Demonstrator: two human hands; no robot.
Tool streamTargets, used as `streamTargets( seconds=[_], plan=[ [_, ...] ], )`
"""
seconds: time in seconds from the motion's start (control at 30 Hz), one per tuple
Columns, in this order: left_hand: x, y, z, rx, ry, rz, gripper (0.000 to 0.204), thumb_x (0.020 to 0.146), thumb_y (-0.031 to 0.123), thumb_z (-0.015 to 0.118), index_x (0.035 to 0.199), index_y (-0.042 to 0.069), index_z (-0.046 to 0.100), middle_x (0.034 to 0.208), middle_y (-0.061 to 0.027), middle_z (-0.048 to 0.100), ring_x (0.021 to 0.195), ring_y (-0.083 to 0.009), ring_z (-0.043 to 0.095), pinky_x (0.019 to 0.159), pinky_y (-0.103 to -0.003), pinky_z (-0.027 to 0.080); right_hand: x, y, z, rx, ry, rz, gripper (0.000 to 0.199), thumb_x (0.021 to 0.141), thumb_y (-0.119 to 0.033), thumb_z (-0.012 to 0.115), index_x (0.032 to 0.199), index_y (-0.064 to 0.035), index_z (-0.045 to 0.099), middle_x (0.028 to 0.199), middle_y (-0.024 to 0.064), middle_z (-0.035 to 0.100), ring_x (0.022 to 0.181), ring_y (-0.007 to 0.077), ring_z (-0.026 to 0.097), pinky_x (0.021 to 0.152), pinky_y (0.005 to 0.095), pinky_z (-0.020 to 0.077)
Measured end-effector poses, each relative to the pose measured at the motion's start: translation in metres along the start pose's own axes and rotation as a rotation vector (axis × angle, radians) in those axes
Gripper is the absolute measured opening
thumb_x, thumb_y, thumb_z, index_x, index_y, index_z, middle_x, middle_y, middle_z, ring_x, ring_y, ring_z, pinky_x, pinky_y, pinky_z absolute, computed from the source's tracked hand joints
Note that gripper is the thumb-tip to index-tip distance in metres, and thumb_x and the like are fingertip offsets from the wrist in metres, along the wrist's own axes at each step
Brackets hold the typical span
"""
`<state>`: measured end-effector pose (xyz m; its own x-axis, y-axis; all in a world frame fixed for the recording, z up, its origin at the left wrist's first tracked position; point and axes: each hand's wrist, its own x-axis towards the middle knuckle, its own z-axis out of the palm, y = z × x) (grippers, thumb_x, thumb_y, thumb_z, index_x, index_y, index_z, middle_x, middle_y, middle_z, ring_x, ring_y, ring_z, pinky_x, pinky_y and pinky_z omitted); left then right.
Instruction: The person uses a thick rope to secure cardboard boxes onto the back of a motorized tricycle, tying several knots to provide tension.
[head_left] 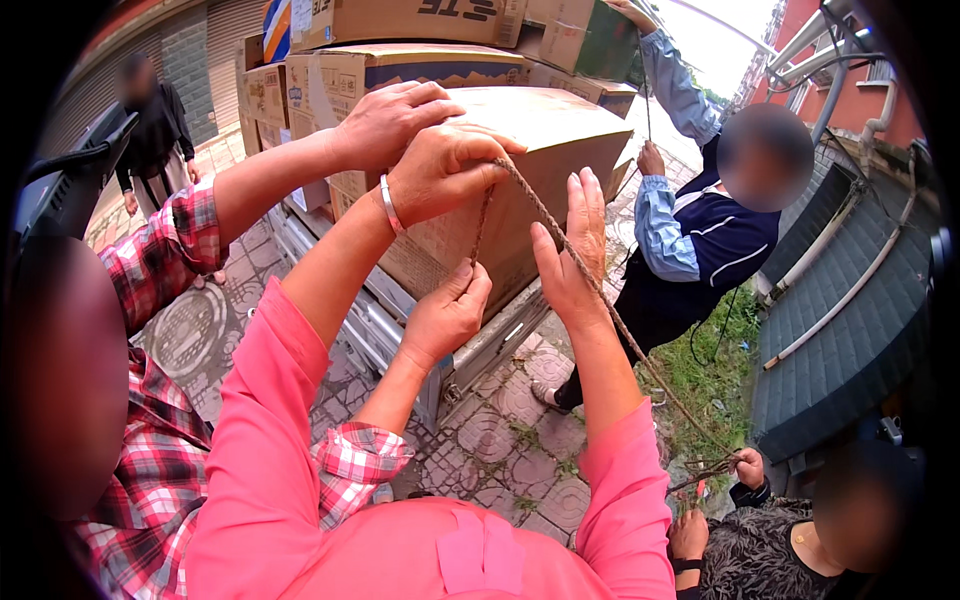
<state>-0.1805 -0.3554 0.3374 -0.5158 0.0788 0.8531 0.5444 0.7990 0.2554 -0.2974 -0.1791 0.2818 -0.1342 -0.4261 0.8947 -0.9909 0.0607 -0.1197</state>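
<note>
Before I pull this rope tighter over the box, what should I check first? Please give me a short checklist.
1. Left hand closed on the rope at the top edge of the cardboard box: ok.
2. Right hand has a grip on the rope: not ok, it is open, fingers flat beside it.
3. Co-worker's hand pinches the short hanging strand: ok.
4. Far end held by another person's hand: ok.
5. Rope's path behind the box: cannot tell.
</note>
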Motion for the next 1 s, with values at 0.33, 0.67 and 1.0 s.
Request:
streamTargets(
  seconds=[0.33, 0.67, 1.0],
  plan=[
    [0.000, 0.003, -0.004, 0.041, 0.024, 0.044, 0.010, 0.078, 0.002, 0.062, 0.087, -0.002, 0.064, 0.105, -0.0094, 0.065, 0.102, -0.0219, 0.059, 0.087, -0.030, 0.047, 0.061, 0.004, 0.038, 0.153, 0.050, -0.036, 0.034, 0.086, -0.022, 0.055, 0.116, -0.0038, 0.056, 0.119, 0.0156, 0.053, 0.120, 0.0337, 0.043, 0.101, 0.0437, 0.0327],
    [-0.023, -0.009, -0.014, 0.019, 0.097, -0.146, 0.014, 0.090, 0.003, 0.052, 0.101, -0.001, 0.060, 0.123, -0.0126, 0.055, 0.119, -0.0200, 0.048, 0.096, -0.029, 0.040, 0.057, 0.016, 0.041, 0.326, 0.121, -0.049, 0.050, 0.082, -0.027, 0.059, 0.124, -0.0030, 0.047, 0.132, 0.0184, 0.042, 0.128, 0.0355, 0.032, 0.105, 0.0508, 0.0234],
    [-0.031, -0.008, -0.014, 0.191, 0.323, -0.179, 0.011, 0.086, 0.005, 0.059, 0.092, -0.001, 0.066, 0.093, -0.0057, 0.067, 0.081, -0.0063, 0.058, 0.069, -0.019, 0.047, -0.135, 0.118, 0.030, 0.245, 0.005, 0.640, 0.054, 0.085, -0.011, 0.052, 0.132, 0.0066, 0.034, 0.135, 0.0238, 0.038, 0.127, 0.0343, 0.035, 0.106, 0.0378, 0.0260]
  ],
)
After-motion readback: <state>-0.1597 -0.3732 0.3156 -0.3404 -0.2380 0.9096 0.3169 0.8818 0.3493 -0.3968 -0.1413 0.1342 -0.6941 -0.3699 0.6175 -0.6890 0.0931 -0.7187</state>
